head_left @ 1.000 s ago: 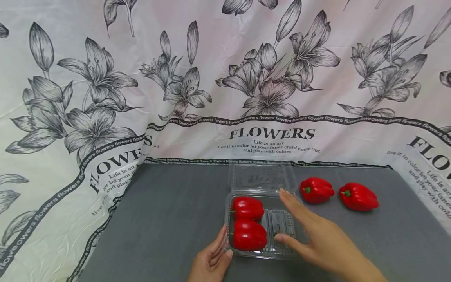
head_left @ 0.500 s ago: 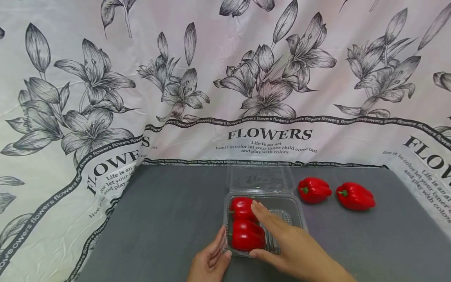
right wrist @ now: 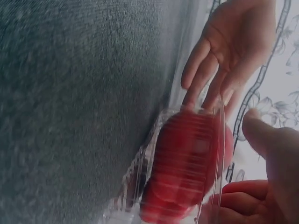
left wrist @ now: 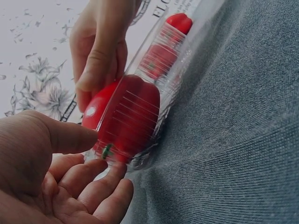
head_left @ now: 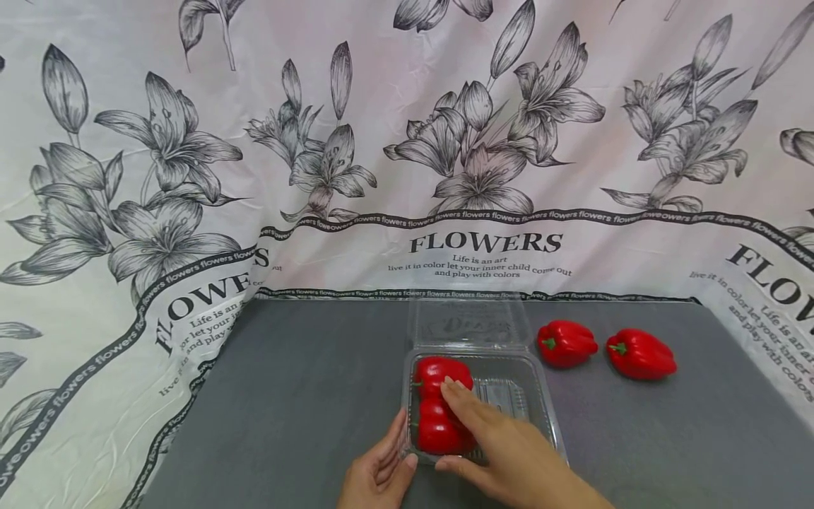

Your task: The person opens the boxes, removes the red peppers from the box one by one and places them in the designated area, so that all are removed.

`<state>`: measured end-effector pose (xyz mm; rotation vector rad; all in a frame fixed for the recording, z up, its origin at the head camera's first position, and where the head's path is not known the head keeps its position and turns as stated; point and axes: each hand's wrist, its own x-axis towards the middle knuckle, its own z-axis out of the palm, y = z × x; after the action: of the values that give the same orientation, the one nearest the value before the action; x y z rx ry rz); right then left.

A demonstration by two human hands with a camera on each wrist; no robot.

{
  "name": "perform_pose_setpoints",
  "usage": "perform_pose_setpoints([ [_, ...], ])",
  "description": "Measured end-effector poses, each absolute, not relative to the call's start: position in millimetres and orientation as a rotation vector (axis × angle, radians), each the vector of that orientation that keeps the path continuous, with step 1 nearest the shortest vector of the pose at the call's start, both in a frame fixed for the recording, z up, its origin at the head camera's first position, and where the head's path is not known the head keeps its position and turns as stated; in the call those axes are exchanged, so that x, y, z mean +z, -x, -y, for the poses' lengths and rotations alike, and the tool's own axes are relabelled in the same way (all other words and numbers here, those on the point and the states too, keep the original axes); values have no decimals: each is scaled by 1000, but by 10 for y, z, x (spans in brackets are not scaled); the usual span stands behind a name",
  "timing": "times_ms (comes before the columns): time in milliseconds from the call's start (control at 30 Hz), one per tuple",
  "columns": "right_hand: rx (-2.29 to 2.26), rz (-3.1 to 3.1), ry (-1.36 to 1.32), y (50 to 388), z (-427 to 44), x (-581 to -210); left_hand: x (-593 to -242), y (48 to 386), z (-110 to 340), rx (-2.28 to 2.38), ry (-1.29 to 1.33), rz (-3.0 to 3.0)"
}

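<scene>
A clear plastic clamshell container (head_left: 545, 396) stands on the table with its lid (head_left: 467, 322) folded back. Along its left side lie a far red bell pepper (head_left: 439, 369) and a near red bell pepper (head_left: 439, 431). My left hand (head_left: 379, 463) holds the container's near left edge, its thumb (left wrist: 77, 139) at the rim and fingers against the wall. Over the near pepper spreads my right hand (head_left: 509, 452); its fingers are fairly straight and reach toward the gap between the peppers. In the right wrist view, the right thumb (right wrist: 259, 130) stands apart from the pepper.
Two more red bell peppers lie to the right of the container, one closer (head_left: 567, 344) and one farther off (head_left: 642, 353). A flower-printed cloth (head_left: 356, 254) hangs behind the grey table (head_left: 305, 396).
My right hand has moved left from over the container's right half to the near pepper. My left hand keeps its hold on the edge.
</scene>
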<state>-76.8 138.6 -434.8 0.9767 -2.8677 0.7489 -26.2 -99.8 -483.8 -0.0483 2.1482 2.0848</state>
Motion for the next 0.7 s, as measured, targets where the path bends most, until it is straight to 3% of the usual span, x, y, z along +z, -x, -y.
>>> perform_pose_setpoints([
  [700, 771, 2911, -952, 793, -1264, -4307, -4861, 232, 974, 2097, 10, -2160],
])
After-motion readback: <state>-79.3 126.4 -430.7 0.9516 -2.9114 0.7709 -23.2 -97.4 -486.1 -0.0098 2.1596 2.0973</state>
